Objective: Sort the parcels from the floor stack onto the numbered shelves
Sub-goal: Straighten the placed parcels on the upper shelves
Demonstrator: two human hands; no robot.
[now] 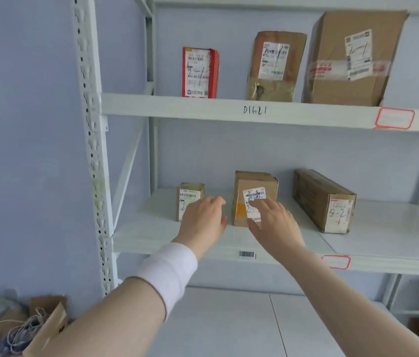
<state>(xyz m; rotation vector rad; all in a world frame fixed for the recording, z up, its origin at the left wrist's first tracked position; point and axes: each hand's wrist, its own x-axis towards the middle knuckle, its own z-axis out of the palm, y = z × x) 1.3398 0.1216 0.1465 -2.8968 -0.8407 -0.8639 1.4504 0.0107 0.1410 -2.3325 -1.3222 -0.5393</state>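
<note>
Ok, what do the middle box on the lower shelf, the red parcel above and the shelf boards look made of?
Middle box: brown cardboard, matte, creased edges, white paper label stuck on.
Red parcel: likely printed card carton, smooth red faces; blur leaves it open.
Shelf boards: probably painted sheet metal, smooth pale finish, seam between panels.

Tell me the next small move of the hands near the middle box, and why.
Probably draw both hands back. The middle box stands upright on the lower shelf, label outward, and the left hand and right hand are open, gripping nothing.
</note>
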